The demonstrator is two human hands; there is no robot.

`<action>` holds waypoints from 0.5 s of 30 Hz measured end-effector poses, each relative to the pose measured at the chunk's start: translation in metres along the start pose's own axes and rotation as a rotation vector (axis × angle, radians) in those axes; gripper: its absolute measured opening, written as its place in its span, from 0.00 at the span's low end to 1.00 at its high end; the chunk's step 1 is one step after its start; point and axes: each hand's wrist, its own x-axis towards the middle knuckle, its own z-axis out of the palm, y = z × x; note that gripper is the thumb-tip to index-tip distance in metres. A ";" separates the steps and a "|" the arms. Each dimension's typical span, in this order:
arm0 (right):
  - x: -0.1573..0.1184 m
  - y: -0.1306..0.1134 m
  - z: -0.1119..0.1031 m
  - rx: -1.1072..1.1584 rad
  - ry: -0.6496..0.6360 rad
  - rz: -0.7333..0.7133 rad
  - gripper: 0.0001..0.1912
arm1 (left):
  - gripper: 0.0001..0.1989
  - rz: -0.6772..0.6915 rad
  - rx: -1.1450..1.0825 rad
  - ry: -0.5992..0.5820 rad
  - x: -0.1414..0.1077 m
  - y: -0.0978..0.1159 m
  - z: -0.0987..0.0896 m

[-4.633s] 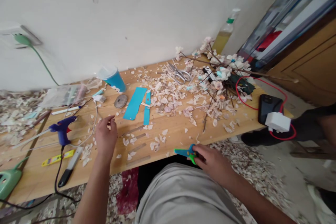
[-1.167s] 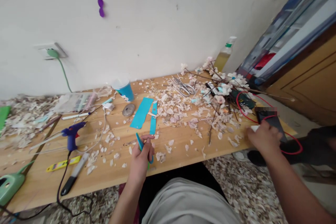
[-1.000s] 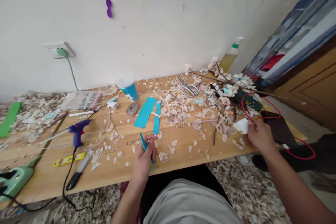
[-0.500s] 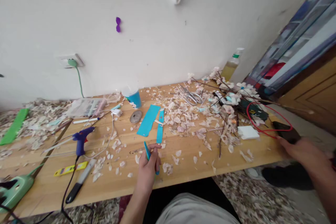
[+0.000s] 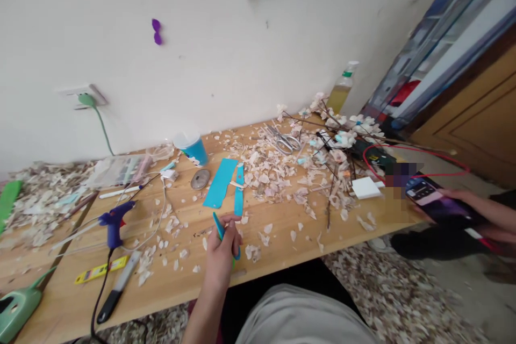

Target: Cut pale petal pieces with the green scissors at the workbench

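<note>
My left hand is closed around a narrow blue piece, whose pointed end sticks up above the fingers. Just beyond that hand lie a wide blue strip and a thinner one, with pale petals around them. At the right, past the table edge, my right hand grips a dark phone with its screen lit. A red cable loops behind the phone. Part of the view beside the phone is pixelated.
Flowering branches and scissors lie at the back right, before a bottle. A blue cup stands behind a metal disc. Leftward are a glue gun, a yellow cutter and a black-handled blade.
My right hand has lifted the phone off the table's right end, and its screen now shows lit. My left hand still holds the blue piece. The view has shifted slightly.
</note>
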 end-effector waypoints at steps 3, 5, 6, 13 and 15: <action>-0.013 0.006 0.014 -0.134 0.028 0.404 0.16 | 0.15 -0.006 0.018 -0.008 0.000 0.001 0.001; -0.019 0.014 0.021 -0.062 -0.057 0.428 0.23 | 0.15 0.001 0.038 -0.005 0.000 0.002 0.003; -0.022 0.018 0.024 -0.014 -0.092 0.397 0.25 | 0.15 0.000 0.046 -0.007 -0.001 0.003 0.004; -0.060 0.068 0.046 0.193 -0.135 0.278 0.21 | 0.16 -0.030 0.074 -0.055 -0.008 0.000 0.017; -0.079 0.086 0.054 0.285 -0.093 0.203 0.20 | 0.16 -0.031 0.072 -0.061 -0.011 0.001 0.021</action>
